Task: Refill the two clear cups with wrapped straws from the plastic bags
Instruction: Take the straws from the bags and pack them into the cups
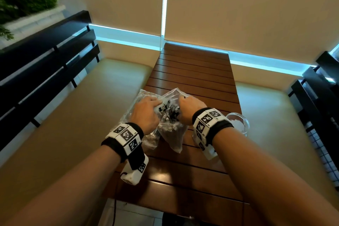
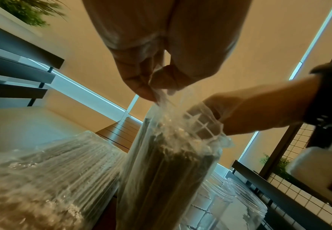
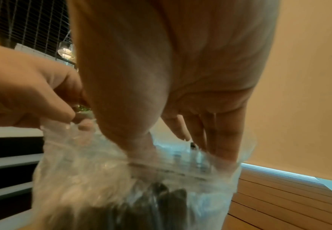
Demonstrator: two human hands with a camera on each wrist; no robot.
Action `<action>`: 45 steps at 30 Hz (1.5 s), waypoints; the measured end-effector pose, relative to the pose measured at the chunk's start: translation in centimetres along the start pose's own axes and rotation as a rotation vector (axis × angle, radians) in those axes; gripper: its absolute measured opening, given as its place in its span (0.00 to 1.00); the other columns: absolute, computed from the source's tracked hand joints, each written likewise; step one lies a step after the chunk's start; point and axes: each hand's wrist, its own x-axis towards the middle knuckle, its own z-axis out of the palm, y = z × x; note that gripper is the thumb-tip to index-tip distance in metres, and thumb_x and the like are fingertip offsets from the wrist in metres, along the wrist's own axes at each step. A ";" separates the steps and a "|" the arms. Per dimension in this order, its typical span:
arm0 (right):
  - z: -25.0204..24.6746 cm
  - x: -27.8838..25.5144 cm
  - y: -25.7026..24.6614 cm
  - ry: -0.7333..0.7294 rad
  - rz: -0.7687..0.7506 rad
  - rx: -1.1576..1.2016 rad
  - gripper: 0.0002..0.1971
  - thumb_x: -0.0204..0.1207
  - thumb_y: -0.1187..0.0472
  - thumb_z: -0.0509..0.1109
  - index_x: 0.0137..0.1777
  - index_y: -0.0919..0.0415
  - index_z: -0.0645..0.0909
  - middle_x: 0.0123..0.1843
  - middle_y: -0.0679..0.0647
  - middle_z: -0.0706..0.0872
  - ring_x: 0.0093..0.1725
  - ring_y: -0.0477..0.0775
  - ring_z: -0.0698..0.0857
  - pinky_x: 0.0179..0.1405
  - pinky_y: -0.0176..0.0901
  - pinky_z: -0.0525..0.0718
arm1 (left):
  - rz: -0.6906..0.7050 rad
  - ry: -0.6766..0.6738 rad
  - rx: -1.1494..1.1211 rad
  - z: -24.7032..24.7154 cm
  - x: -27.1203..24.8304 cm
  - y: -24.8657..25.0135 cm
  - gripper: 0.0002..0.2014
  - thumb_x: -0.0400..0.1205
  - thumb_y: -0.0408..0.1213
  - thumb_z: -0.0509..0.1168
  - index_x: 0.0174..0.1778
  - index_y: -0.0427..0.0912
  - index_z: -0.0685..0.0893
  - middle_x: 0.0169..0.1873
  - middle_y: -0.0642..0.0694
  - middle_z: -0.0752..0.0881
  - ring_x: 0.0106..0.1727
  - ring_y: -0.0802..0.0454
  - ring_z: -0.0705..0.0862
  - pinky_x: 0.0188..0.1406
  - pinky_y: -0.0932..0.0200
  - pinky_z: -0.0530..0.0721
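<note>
Bag mouth is being spread (prob. for reaching wrapped straws inside): rim's being pinched by left hand & right hand. Clear cups are being kept just right of bag.

You work in dim, warm light, with cold blue daylight leaking round the blinds, a soft sheen on the table, bowed edges, and the bag blurred close up.
</note>
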 end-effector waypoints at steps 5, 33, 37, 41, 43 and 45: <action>1.1 1.9 -1.5 -0.113 -0.093 -0.062 0.17 0.73 0.55 0.77 0.60 0.59 0.81 0.55 0.56 0.86 0.57 0.59 0.86 0.47 0.48 0.84 | -0.015 -0.023 -0.118 0.6 0.9 0.0 0.29 0.76 0.19 0.63 0.76 0.38 0.75 0.76 0.43 0.73 0.76 0.45 0.71 0.78 0.51 0.70; 5.9 4.7 0.8 0.025 -0.130 0.326 0.19 0.73 0.58 0.75 0.64 0.57 0.80 0.60 0.56 0.84 0.59 0.59 0.82 0.53 0.44 0.77 | -0.057 -0.164 -0.210 1.6 2.8 -3.4 0.33 0.80 0.19 0.63 0.81 0.45 0.67 0.82 0.51 0.63 0.83 0.50 0.61 0.53 0.88 0.66; 6.3 4.5 0.6 0.086 -0.160 0.386 0.14 0.73 0.57 0.75 0.57 0.60 0.81 0.53 0.55 0.80 0.50 0.56 0.78 0.48 0.43 0.77 | -0.090 -0.179 -0.240 1.7 2.8 -4.1 0.35 0.78 0.17 0.64 0.80 0.45 0.67 0.81 0.51 0.64 0.79 0.55 0.64 0.50 0.85 0.70; 6.6 4.9 0.3 0.038 -0.229 0.299 0.17 0.73 0.51 0.77 0.56 0.59 0.81 0.54 0.57 0.78 0.51 0.57 0.79 0.52 0.50 0.82 | -0.062 -0.188 -0.220 1.7 2.9 -3.7 0.35 0.77 0.17 0.63 0.80 0.45 0.68 0.82 0.50 0.64 0.83 0.51 0.61 0.71 0.65 0.68; 6.6 4.9 0.4 0.071 -0.223 0.316 0.15 0.74 0.52 0.76 0.55 0.60 0.84 0.54 0.56 0.79 0.51 0.57 0.80 0.53 0.50 0.83 | -0.046 -0.187 -0.194 1.5 2.9 -3.6 0.34 0.78 0.19 0.62 0.80 0.45 0.68 0.82 0.49 0.64 0.83 0.51 0.60 0.79 0.55 0.64; 6.6 4.8 0.6 0.133 -0.223 0.370 0.13 0.73 0.55 0.76 0.53 0.61 0.85 0.53 0.55 0.78 0.49 0.55 0.80 0.53 0.50 0.84 | -0.033 -0.187 -0.178 1.3 3.0 -3.6 0.33 0.79 0.20 0.63 0.81 0.44 0.68 0.82 0.49 0.65 0.83 0.51 0.61 0.79 0.56 0.62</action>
